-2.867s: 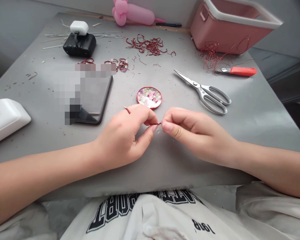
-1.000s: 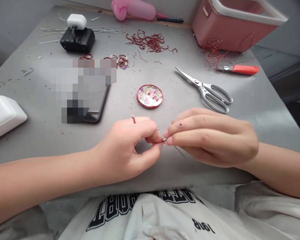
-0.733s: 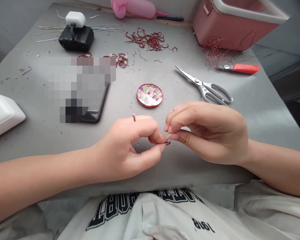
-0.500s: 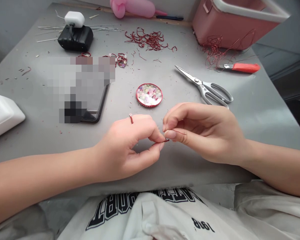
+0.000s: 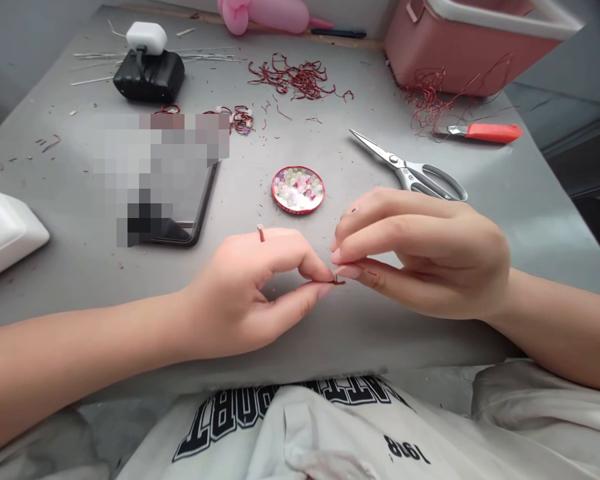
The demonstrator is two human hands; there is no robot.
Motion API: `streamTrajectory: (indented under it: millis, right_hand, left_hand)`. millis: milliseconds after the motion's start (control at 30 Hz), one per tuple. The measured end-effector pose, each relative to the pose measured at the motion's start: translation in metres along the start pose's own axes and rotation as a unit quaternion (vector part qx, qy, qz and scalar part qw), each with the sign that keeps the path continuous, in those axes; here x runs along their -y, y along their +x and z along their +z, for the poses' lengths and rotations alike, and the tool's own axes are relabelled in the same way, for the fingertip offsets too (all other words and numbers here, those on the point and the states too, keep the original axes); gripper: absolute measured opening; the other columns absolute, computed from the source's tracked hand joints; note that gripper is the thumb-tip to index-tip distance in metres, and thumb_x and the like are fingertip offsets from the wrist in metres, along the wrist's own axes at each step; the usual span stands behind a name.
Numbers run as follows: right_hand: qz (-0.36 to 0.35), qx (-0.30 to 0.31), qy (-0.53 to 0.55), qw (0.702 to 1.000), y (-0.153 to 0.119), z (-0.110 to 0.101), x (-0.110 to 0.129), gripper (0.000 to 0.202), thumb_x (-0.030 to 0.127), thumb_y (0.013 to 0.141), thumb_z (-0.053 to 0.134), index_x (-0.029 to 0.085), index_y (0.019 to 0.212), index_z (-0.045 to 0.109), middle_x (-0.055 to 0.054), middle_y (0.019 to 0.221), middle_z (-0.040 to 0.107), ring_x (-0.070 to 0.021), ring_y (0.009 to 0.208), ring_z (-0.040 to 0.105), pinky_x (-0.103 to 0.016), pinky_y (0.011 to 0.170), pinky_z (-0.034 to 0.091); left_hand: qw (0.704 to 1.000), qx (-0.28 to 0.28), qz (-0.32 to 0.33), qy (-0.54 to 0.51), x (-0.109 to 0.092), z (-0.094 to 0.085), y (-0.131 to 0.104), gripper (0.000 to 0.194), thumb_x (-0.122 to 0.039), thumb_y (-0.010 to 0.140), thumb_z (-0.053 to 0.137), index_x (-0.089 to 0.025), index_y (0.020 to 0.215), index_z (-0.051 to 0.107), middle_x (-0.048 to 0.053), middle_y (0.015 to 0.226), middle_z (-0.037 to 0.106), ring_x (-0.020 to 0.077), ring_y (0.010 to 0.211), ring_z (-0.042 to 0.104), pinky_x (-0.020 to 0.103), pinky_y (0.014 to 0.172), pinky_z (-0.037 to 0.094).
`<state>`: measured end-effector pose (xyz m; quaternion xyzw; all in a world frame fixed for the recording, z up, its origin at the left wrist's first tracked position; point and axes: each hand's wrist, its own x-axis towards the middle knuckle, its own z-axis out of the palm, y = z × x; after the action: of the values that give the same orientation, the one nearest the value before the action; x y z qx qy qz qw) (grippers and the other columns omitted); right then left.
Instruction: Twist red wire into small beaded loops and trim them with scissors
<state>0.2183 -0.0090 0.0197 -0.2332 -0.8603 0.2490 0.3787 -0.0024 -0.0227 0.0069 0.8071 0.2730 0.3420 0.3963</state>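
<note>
My left hand (image 5: 265, 287) pinches a short dark red cord (image 5: 339, 283) between thumb and forefinger; a red ring with a small bead sits on one of its fingers. Close on the right, my right hand (image 5: 420, 257) has its thumb and fingertips closed near the cord's end. Whatever those fingertips hold is too small to make out. Beyond the hands lies a round red-rimmed dish (image 5: 299, 190) of pale and pink beads. Silver scissors (image 5: 405, 170) lie behind my right hand, which partly covers the handles.
A red-handled cutter (image 5: 493, 133) and tangled red thread (image 5: 430, 100) lie before a pink bin (image 5: 460, 50). Cut red cords (image 5: 300, 77) are at the back. Left are a phone (image 5: 197, 213), partly blurred out, a black device (image 5: 150, 77) and a white object (image 5: 10, 230).
My right hand has shifted slightly right and up, and its fingers are straighter. It covers more of the scissors' handles. My left hand has barely moved and still pinches the cord.
</note>
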Motion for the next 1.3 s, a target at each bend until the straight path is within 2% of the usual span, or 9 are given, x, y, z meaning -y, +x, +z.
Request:
streamTrajectory:
  millis: [167, 267, 467, 567, 633, 733, 867, 1000, 1300]
  right_hand:
    - [-0.099, 0.045, -0.094, 0.990, 0.001, -0.012, -0.005, 0.014, 0.030, 0.093, 0.068, 0.031, 0.079, 0.067, 0.002, 0.079, 0.068, -0.0139, 0.074, 0.065, -0.030, 0.069, 0.059]
    - [-0.090, 0.067, -0.049, 0.992, -0.001, -0.010, -0.002, 0.011, 0.022, 0.096, 0.062, 0.024, 0.086, 0.064, -0.002, 0.081, 0.066, -0.0134, 0.076, 0.064, -0.029, 0.071, 0.057]
    - [0.170, 0.117, -0.008, 0.978, -0.008, 0.004, 0.001, 0.017, 0.021, 0.095, 0.058, 0.018, 0.078, 0.058, 0.001, 0.069, 0.060, -0.0078, 0.059, 0.052, -0.019, 0.051, 0.042]
    - [0.320, 0.140, 0.106, 0.931, -0.007, 0.006, -0.005, 0.026, 0.037, 0.094, 0.062, 0.018, 0.076, 0.063, 0.004, 0.061, 0.056, -0.0061, 0.049, 0.044, -0.018, 0.041, 0.034]
    - [0.362, 0.151, 0.165, 0.905, -0.006, 0.007, -0.007, 0.030, 0.045, 0.092, 0.065, 0.018, 0.077, 0.066, 0.004, 0.059, 0.055, -0.0061, 0.046, 0.042, -0.019, 0.038, 0.032]
    - [0.304, 0.041, 0.137, 0.942, -0.005, 0.009, -0.007, 0.022, 0.042, 0.089, 0.071, 0.020, 0.085, 0.068, 0.001, 0.071, 0.063, -0.0091, 0.056, 0.054, -0.021, 0.045, 0.044]
    - [0.088, -0.145, -0.055, 0.984, -0.009, 0.012, -0.001, 0.011, 0.025, 0.087, 0.073, 0.026, 0.094, 0.066, -0.003, 0.089, 0.067, -0.0146, 0.074, 0.063, -0.027, 0.060, 0.056]
    - [-0.058, -0.130, -0.206, 0.968, -0.013, 0.017, -0.001, 0.017, 0.015, 0.088, 0.069, 0.030, 0.096, 0.067, -0.002, 0.085, 0.069, -0.0162, 0.076, 0.067, -0.031, 0.070, 0.058]
    - [-0.090, -0.100, -0.175, 0.975, -0.014, 0.024, -0.005, 0.025, 0.007, 0.089, 0.063, 0.027, 0.103, 0.063, -0.003, 0.087, 0.067, -0.0162, 0.078, 0.067, -0.031, 0.074, 0.059]
  left_hand:
    - [0.942, 0.124, -0.159, -0.270, -0.001, -0.002, 0.003, 0.013, -0.008, 0.087, 0.065, -0.021, 0.085, 0.068, 0.002, 0.088, 0.080, 0.0154, 0.079, 0.076, 0.026, 0.070, 0.064]
    - [0.927, 0.136, -0.178, -0.302, 0.001, -0.002, 0.003, 0.015, -0.007, 0.087, 0.065, -0.021, 0.084, 0.069, 0.002, 0.086, 0.079, 0.0151, 0.078, 0.076, 0.026, 0.070, 0.064]
    - [0.980, 0.043, -0.174, -0.083, -0.001, 0.004, 0.001, 0.007, -0.018, 0.086, 0.063, -0.017, 0.081, 0.068, 0.001, 0.070, 0.071, 0.0128, 0.061, 0.066, 0.023, 0.054, 0.055]
    - [0.993, 0.001, -0.112, 0.047, -0.001, 0.005, 0.000, 0.009, -0.013, 0.083, 0.062, -0.017, 0.079, 0.068, -0.003, 0.060, 0.064, 0.0098, 0.055, 0.058, 0.021, 0.053, 0.049]
    - [0.994, -0.012, -0.093, 0.061, 0.001, 0.004, 0.000, 0.009, -0.013, 0.083, 0.062, -0.018, 0.079, 0.068, -0.003, 0.062, 0.066, 0.0099, 0.058, 0.060, 0.021, 0.055, 0.049]
    - [0.991, -0.030, -0.125, -0.032, 0.004, 0.002, 0.002, 0.007, -0.022, 0.087, 0.063, -0.017, 0.086, 0.067, 0.002, 0.076, 0.073, 0.0128, 0.066, 0.067, 0.022, 0.057, 0.054]
    - [0.979, -0.070, -0.152, -0.115, 0.005, 0.001, 0.004, 0.006, -0.023, 0.087, 0.068, -0.018, 0.085, 0.068, 0.003, 0.083, 0.075, 0.0147, 0.076, 0.072, 0.024, 0.069, 0.061]
    - [0.983, -0.076, -0.118, -0.116, 0.007, 0.002, 0.002, 0.002, -0.019, 0.086, 0.069, -0.020, 0.084, 0.068, 0.001, 0.083, 0.075, 0.0150, 0.078, 0.072, 0.026, 0.072, 0.062]
    - [0.993, -0.085, 0.025, 0.081, 0.002, 0.000, -0.001, 0.012, -0.015, 0.089, 0.064, -0.026, 0.085, 0.064, 0.001, 0.081, 0.075, 0.0173, 0.077, 0.071, 0.035, 0.075, 0.058]
